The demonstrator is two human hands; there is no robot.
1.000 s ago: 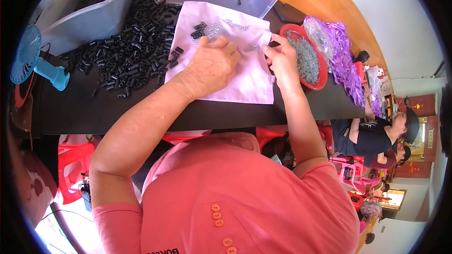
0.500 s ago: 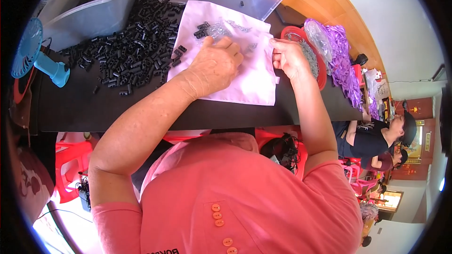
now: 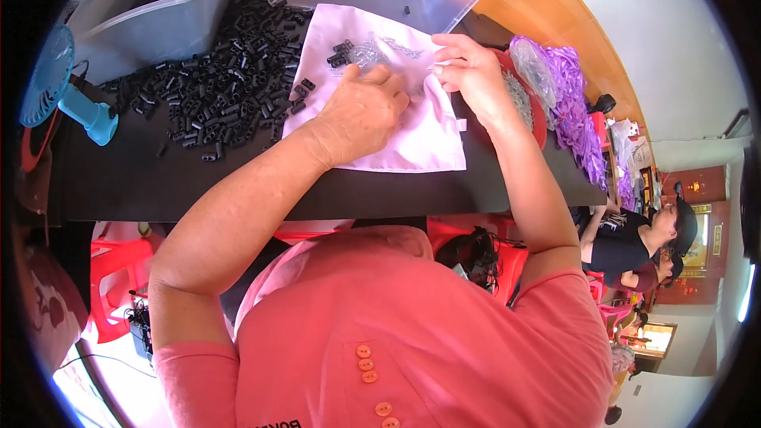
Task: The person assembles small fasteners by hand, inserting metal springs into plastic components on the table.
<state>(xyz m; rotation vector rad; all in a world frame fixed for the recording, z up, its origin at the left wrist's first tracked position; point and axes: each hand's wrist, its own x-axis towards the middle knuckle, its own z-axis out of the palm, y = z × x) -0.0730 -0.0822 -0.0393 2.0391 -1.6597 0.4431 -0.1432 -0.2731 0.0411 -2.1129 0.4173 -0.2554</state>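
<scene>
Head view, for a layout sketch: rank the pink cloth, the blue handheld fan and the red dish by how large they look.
1. pink cloth, clearly largest.
2. blue handheld fan.
3. red dish, though the right hand hides part, so second and third are unsure.

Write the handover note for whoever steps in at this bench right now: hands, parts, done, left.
Left hand: palm down on the pale pink cloth, fingers over small clear parts.
Right hand: fingers pinched at the cloth's right edge; any part held is too small to tell.
Parts: small cluster of black plastic pieces on the cloth; big heap of black plastic pieces on the black table to its left; red round tray at right.
Done: not visible.
Left: the heap, apparently.
</scene>
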